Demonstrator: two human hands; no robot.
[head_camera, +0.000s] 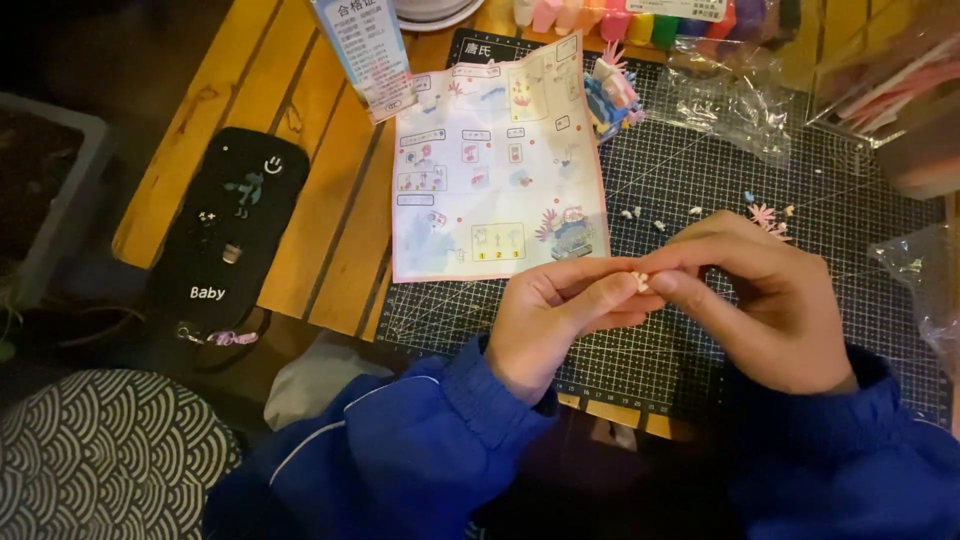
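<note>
your left hand (560, 320) and right hand (760, 300) pinch one tiny pale piece (640, 281) together, fingertips closed on it. you hold it over the cutting mat (700, 180), so loose bits stay contained.

Both hands, left (560, 320) & right (765, 300), pinch tiny pale piece (640, 281) over cutting mat (700, 170), instruction sheet (495, 160) nearby.

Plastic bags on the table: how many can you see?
3: one clear plastic bag above the cutting mat, one at the top right corner, one at the right edge. More may lie outside the view.

Matt gridded rubbery cutting mat (700, 180), slatted varnished wooden table (310, 200), thin paper instruction sheet (495, 150).
</note>
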